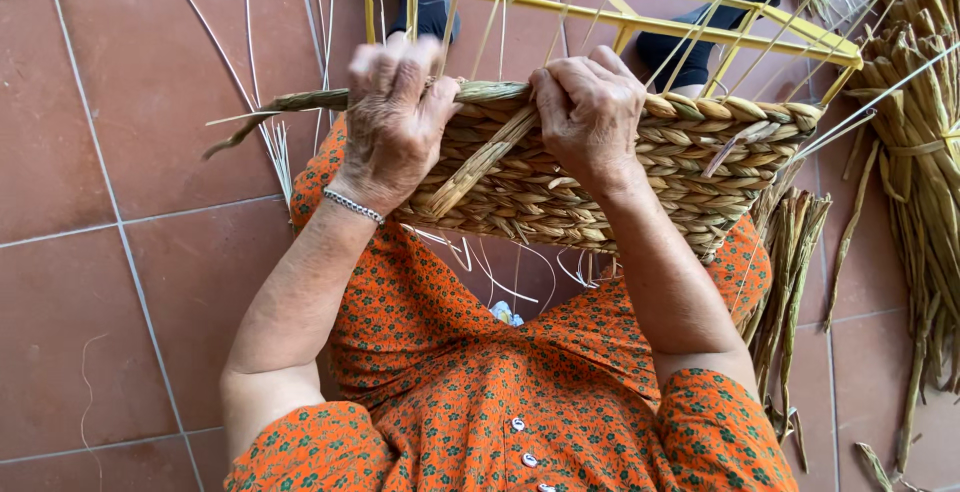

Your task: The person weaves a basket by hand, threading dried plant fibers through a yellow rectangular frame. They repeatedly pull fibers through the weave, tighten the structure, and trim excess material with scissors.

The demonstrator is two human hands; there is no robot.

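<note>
Woven basket point(600, 177) under both hands' curled fingers point(400, 77); rim gripped

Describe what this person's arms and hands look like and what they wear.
Both hands are bare, without gloves. The left hand has a thin silver chain bracelet at the wrist; the right hand shows no jewellery. Short sleeves of an orange dress with a small green floral print cover the upper arms.

Orange floral dress point(470, 392), tan woven basket point(560, 177), yellow frame point(640, 22)
</note>
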